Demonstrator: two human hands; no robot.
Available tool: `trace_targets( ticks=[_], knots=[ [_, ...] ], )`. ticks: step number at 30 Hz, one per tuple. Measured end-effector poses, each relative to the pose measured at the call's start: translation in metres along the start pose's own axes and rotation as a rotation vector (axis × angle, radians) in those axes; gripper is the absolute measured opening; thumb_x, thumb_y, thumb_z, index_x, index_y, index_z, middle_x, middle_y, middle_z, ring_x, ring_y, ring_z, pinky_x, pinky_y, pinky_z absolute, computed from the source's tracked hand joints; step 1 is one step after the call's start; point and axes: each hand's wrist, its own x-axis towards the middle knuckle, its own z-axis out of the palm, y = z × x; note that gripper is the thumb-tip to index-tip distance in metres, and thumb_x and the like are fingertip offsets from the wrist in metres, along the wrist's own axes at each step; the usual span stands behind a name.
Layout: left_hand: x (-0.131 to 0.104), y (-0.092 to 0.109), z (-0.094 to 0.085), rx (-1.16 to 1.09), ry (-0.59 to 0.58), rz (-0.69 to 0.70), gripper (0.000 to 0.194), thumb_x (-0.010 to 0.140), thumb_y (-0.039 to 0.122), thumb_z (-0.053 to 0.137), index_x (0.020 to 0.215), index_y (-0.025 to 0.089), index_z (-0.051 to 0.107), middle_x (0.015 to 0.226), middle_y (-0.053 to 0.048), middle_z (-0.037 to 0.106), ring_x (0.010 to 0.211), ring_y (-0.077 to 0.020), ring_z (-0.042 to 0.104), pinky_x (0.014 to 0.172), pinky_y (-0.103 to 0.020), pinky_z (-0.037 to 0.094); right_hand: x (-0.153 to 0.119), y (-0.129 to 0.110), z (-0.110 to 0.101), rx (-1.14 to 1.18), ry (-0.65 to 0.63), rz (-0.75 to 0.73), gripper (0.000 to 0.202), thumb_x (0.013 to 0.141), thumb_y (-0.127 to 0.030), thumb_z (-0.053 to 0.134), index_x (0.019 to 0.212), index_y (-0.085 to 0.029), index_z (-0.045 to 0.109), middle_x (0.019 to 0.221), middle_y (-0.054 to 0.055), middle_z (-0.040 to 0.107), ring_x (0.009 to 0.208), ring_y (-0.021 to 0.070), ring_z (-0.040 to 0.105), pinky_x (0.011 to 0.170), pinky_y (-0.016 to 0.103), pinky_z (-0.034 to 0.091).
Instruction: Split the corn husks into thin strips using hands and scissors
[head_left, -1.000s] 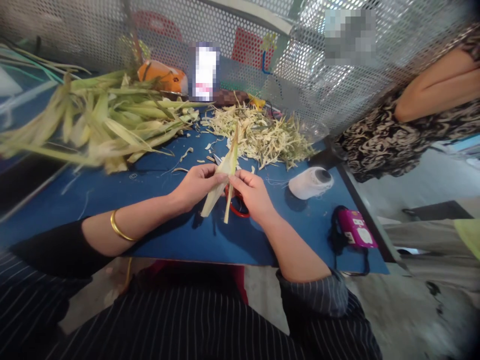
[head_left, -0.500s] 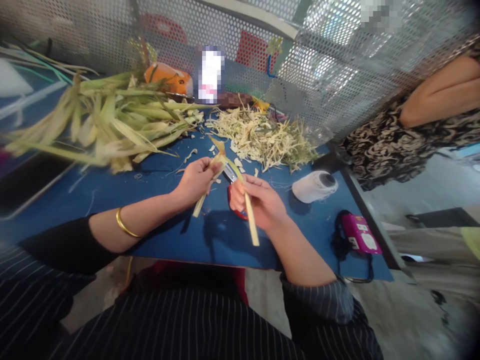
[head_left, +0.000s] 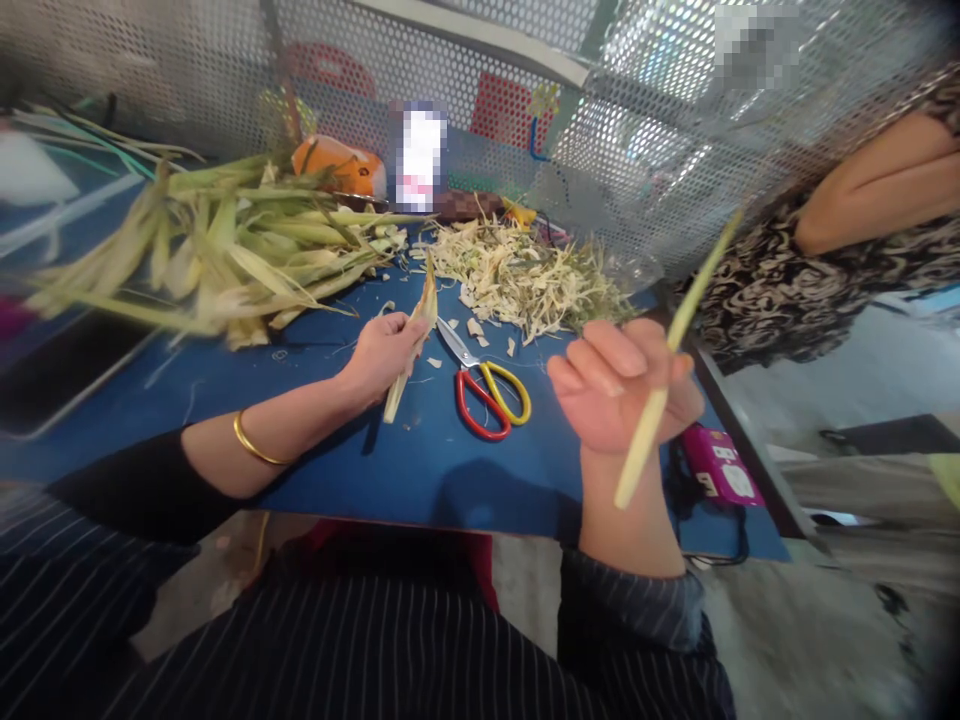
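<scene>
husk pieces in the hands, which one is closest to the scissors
The piece in the left hand, beside the blades; the right hand's strip is farther away.

Below centre, passage is left over the flat blue tabletop point(head_left: 409, 478); the middle is obstructed by red-and-yellow-handled steel scissors point(head_left: 466, 360), the right by the bare right hand point(head_left: 616, 392).

site presents as a small craft workshop. grounds: a blue work table point(head_left: 360, 470) bearing scissors point(head_left: 469, 361), a heap of long husks point(head_left: 247, 240) and a heap of pale trimmings point(head_left: 517, 272); a perforated metal screen point(head_left: 457, 50) behind it; a grey floor point(head_left: 772, 640); another person point(head_left: 877, 195) visible at the right edge.
</scene>
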Motion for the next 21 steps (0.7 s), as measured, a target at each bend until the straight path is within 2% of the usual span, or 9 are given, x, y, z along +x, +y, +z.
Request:
trace_targets(
  ticks=[2,5,7,10,16,21],
  knots=[
    [-0.001,0.002,0.000,-0.033,-0.010,-0.021,0.034,0.083,0.040,0.064,0.061,0.020,0.049,0.050,0.004,0.047,0.035,-0.0043,0.037,0.038,-0.021,0.024,0.004,0.008,0.001,-0.090,0.038,0.070,0.039,0.073,-0.047,0.067,0.056,-0.023,0.041,0.061,-0.003,0.037,0.049,0.0097,0.036,0.052,0.028,0.038],
    [-0.001,0.006,-0.002,-0.073,0.004,-0.004,0.032,0.081,0.038,0.066,0.060,0.019,0.051,0.049,0.003,0.048,0.038,-0.0049,0.038,0.039,-0.021,0.026,0.010,0.033,0.005,-0.256,0.066,0.211,0.021,0.077,-0.035,0.065,0.064,-0.022,0.056,0.055,-0.004,0.044,0.048,0.0092,0.044,0.049,0.025,0.037],
    [0.000,0.009,-0.005,-0.095,0.028,0.019,0.032,0.081,0.037,0.066,0.060,0.018,0.052,0.050,0.003,0.049,0.039,-0.0050,0.038,0.039,-0.021,0.026,0.012,0.051,0.008,-0.287,0.047,0.339,0.022,0.078,-0.033,0.065,0.063,-0.020,0.056,0.050,-0.005,0.046,0.045,0.0085,0.046,0.047,0.024,0.037],
    [0.001,0.013,-0.006,-0.124,0.040,0.030,0.031,0.083,0.035,0.065,0.060,0.018,0.051,0.051,0.003,0.049,0.039,-0.0053,0.037,0.039,-0.022,0.025,0.013,0.071,0.012,-0.287,0.023,0.417,0.025,0.075,-0.030,0.067,0.057,-0.019,0.053,0.046,-0.006,0.047,0.042,0.0074,0.044,0.044,0.022,0.037],
    [-0.004,0.010,-0.002,-0.176,-0.022,0.004,0.029,0.084,0.033,0.064,0.062,0.018,0.052,0.051,0.004,0.049,0.040,-0.0055,0.039,0.041,-0.022,0.027,0.016,0.088,0.020,-0.224,-0.004,0.453,0.025,0.076,-0.031,0.066,0.059,-0.019,0.052,0.047,-0.007,0.048,0.041,0.0066,0.044,0.044,0.021,0.036],
    [-0.006,0.010,-0.001,-0.193,-0.023,0.018,0.027,0.084,0.033,0.064,0.064,0.018,0.054,0.053,0.003,0.052,0.040,-0.0050,0.040,0.041,-0.022,0.029,0.018,0.091,0.023,-0.315,-0.001,0.410,0.026,0.080,-0.034,0.062,0.062,-0.019,0.052,0.050,-0.006,0.050,0.042,0.0065,0.046,0.044,0.021,0.037]
  ],
)
